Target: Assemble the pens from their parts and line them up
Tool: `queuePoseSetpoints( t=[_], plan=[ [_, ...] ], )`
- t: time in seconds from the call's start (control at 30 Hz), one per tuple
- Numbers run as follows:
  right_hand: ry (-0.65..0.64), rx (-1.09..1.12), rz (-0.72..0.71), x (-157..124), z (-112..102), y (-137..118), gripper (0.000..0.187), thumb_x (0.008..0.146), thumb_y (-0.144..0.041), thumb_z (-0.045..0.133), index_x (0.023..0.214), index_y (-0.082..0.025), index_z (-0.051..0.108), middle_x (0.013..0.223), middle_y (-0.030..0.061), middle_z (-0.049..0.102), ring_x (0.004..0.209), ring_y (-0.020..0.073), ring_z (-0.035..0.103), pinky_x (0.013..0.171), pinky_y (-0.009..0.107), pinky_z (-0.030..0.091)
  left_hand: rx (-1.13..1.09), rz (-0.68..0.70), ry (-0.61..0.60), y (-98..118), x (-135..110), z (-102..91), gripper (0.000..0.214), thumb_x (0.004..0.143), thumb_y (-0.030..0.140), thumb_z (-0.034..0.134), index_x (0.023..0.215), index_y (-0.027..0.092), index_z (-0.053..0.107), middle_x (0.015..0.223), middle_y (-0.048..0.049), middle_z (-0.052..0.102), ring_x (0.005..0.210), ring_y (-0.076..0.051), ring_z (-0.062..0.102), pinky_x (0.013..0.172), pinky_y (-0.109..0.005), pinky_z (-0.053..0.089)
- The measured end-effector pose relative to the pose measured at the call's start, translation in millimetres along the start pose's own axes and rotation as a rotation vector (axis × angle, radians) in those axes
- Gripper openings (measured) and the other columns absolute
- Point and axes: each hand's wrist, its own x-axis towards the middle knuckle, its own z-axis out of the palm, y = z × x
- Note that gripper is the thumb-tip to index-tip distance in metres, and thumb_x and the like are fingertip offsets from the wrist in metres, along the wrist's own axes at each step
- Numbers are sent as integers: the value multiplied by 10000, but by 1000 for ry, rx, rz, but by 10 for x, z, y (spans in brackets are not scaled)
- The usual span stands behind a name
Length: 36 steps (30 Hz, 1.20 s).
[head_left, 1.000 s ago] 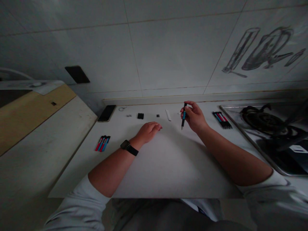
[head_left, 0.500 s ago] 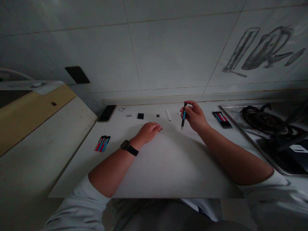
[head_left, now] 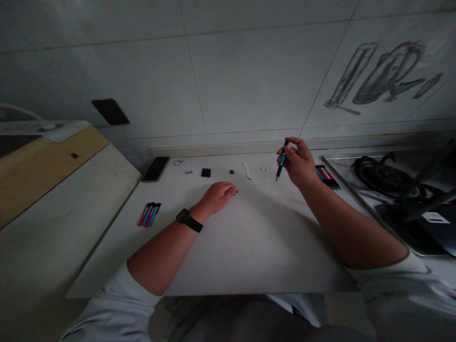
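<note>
The right hand holds a pen, tip down, near the counter's back edge. The left hand lies mid-counter; a phone sits at the back left corner, coloured tubes by the left edge.

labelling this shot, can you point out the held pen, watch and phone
held pen (head_left: 281, 160), head view, on its blue barrel
watch (head_left: 193, 223), head view, on its black strap
phone (head_left: 156, 169), head view, on its dark screen

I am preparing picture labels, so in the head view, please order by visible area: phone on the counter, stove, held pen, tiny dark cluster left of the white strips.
1. Stove, cut off by frame edge
2. Phone
3. Pen, partly covered by the right hand
4. Dark cluster
</note>
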Motion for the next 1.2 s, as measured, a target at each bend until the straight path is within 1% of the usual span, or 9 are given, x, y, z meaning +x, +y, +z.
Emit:
queuePoseSetpoints(
  t=[0.1, 0.17, 0.27, 0.4, 0.53, 0.67, 0.8, 0.97, 1.2],
  plan=[
    [79, -70, -96, 188, -235, -119, 296, 923, -469, 663, 1159, -340, 538, 864, -21, 672, 666, 132, 642, 618, 279, 537, 0, -7, 1, -1, -1, 4, 367, 1082, 357, 424, 961, 205, 735, 946, -44, 766, 956, -207, 688, 911, -382, 524],
    [133, -134, -139, 316, -425, -207, 321, 933, -482, 651, 1197, -351, 523, 876, -19, 680, 668, 138, 652, 598, 273, 538, 3, -19, -1, 3, 1, 3, 371, 1081, 356, 418, 965, 205, 736, 946, -44, 767, 963, -209, 688, 919, -387, 525],
    [214, -220, -142, 468, -721, -313, 386, 924, -493, 669, 1238, -351, 495, 890, -13, 704, 671, 146, 668, 576, 262, 549, 9, -27, 1, 8, 1, -7, 376, 1080, 354, 413, 959, 203, 735, 949, -45, 767, 965, -210, 687, 928, -392, 523],
    [254, -404, 10, 541, -1074, -338, 345, 895, -414, 715, 1161, -283, 540, 890, 4, 723, 661, 137, 670, 582, 258, 564, 18, -19, -3, 6, -1, -20, 372, 1075, 355, 417, 957, 207, 737, 947, -45, 764, 962, -212, 688, 921, -390, 528],
    [143, -792, 203, 511, -1331, -233, 258, 831, -301, 769, 1049, -217, 660, 874, 24, 728, 623, 129, 639, 592, 273, 558, 19, -20, -4, 8, 3, -25, 376, 1073, 357, 410, 970, 203, 737, 948, -47, 766, 967, -216, 689, 928, -396, 529],
    [-20, -1220, 361, 490, -1442, -54, 228, 812, -292, 758, 1020, -198, 765, 852, 49, 761, 651, 163, 657, 686, 305, 552, 20, -17, -12, 10, 7, -28, 394, 1079, 377, 399, 977, 201, 737, 955, -48, 765, 974, -217, 689, 927, -399, 528],
    [-89, -1512, 373, 485, -1463, 145, 276, 799, -339, 749, 1036, -215, 814, 928, 81, 794, 807, 223, 710, 749, 304, 530, 15, -16, -10, -2, 1, -26, 396, 1082, 379, 397, 975, 201, 735, 952, -44, 761, 970, -214, 687, 924, -400, 524],
    [-131, -1606, 391, 466, -1531, 304, 279, 817, -358, 738, 1039, -217, 831, 1024, 120, 801, 916, 272, 726, 785, 333, 526, 25, -3, -13, -20, -3, -17, 387, 1083, 373, 400, 975, 207, 732, 948, -40, 756, 968, -212, 680, 914, -394, 522],
    [-134, -1643, 405, 456, -1579, 342, 255, 832, -325, 712, 1025, -216, 839, 1063, 137, 797, 976, 291, 724, 826, 350, 533, 16, 1, -11, -8, 5, -17, 391, 1082, 370, 400, 965, 201, 732, 944, -42, 753, 959, -210, 679, 915, -396, 521]
  ],
)
